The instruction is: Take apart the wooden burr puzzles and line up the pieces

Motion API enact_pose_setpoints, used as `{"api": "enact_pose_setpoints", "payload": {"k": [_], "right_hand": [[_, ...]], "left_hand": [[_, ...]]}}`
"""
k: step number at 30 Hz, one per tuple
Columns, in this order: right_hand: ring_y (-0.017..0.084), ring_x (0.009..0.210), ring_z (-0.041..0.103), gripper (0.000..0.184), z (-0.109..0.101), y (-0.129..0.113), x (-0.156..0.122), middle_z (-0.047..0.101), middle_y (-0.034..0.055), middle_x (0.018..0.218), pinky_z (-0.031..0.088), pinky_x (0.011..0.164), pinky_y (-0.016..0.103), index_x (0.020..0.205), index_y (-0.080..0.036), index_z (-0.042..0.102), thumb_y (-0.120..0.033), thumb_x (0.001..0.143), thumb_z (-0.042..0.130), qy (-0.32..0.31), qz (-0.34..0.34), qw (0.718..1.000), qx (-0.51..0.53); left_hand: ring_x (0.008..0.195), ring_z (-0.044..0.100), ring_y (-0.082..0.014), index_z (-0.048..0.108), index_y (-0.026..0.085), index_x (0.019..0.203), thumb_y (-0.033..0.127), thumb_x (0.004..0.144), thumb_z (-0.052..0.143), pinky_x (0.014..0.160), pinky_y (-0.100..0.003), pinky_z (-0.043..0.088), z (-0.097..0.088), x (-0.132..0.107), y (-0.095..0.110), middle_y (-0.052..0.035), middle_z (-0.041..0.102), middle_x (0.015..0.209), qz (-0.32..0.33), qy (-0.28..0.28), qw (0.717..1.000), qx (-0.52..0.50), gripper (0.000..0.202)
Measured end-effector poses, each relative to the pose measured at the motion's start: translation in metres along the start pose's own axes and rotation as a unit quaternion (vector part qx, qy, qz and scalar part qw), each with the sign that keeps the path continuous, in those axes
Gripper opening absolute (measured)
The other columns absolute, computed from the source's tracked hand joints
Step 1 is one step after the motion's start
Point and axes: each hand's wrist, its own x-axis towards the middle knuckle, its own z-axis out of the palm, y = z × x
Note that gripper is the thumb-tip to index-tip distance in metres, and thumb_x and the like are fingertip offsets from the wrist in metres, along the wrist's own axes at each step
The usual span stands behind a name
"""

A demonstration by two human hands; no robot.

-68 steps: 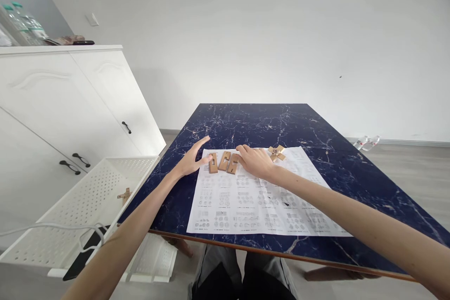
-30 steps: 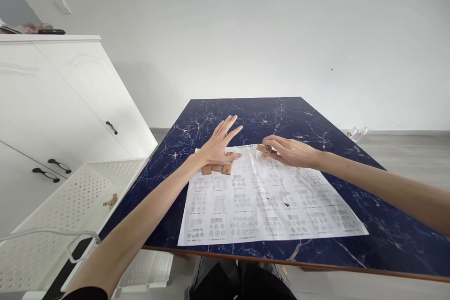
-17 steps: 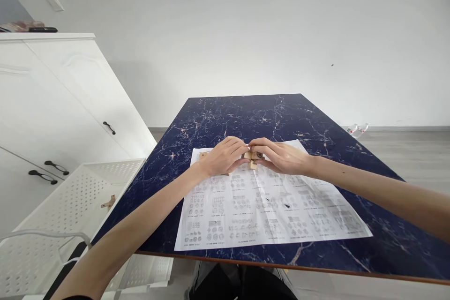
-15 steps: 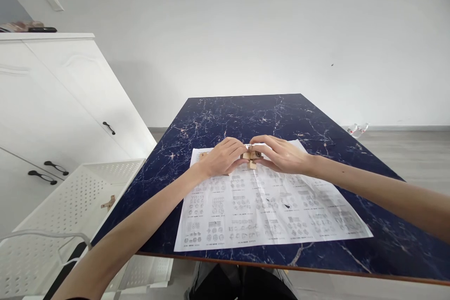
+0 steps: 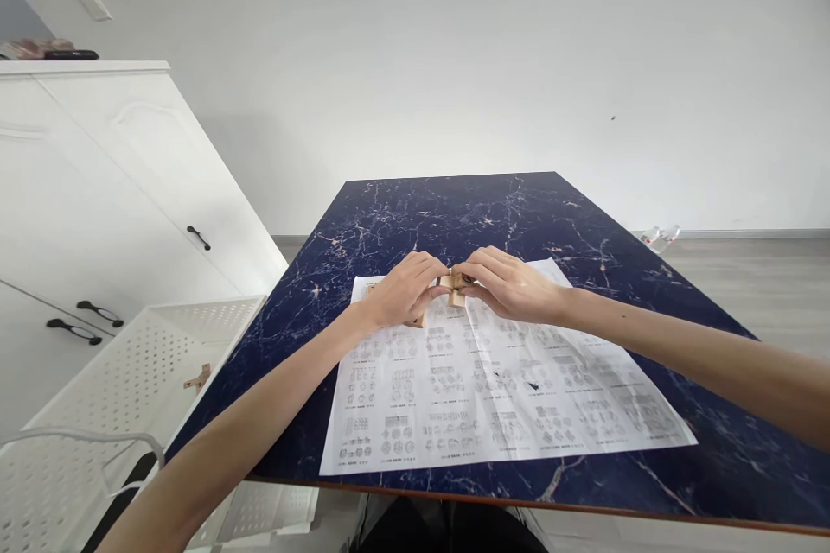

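Both my hands meet over the far part of a printed instruction sheet (image 5: pixel 493 389) lying on a dark blue marble table (image 5: pixel 454 207). My left hand (image 5: pixel 405 289) and my right hand (image 5: pixel 509 283) are closed on a small crossed wooden puzzle assembly (image 5: pixel 456 285), held just above the paper between their fingertips. Flat wooden puzzle pieces (image 5: pixel 415 321) lie on the sheet under my left hand, mostly hidden by it.
A white perforated basket (image 5: pixel 130 380) stands left of the table with one wooden piece (image 5: pixel 196 378) inside and a white cable across it. A white cabinet (image 5: pixel 97 181) fills the left side. Plastic bottles (image 5: pixel 661 235) lie on the floor at the far right.
My right hand picked up the crossed wooden assembly and carried it left. My left hand left the flat pieces and closed on it too. Both hands now hold it slightly higher.
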Motion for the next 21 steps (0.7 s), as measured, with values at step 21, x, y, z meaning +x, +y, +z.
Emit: {"api": "enact_pose_setpoints", "payload": {"k": [21], "right_hand": [[0.025, 0.082, 0.059, 0.015, -0.010, -0.003, 0.006, 0.066, 0.0105, 0.100, 0.050, 0.075, 0.038, 0.123, -0.018, 0.056, -0.023, 0.115, 0.045, 0.017, 0.028, 0.999, 0.028]], "left_hand": [[0.089, 0.061, -0.0241, 0.060, 0.023, 0.108, 0.056, 0.115, 0.037, 0.094, -0.043, 0.047, -0.014, 0.008, 0.006, -0.0066, 0.070, 0.097, -0.021, 0.020, 1.000, -0.001, 0.040]]}}
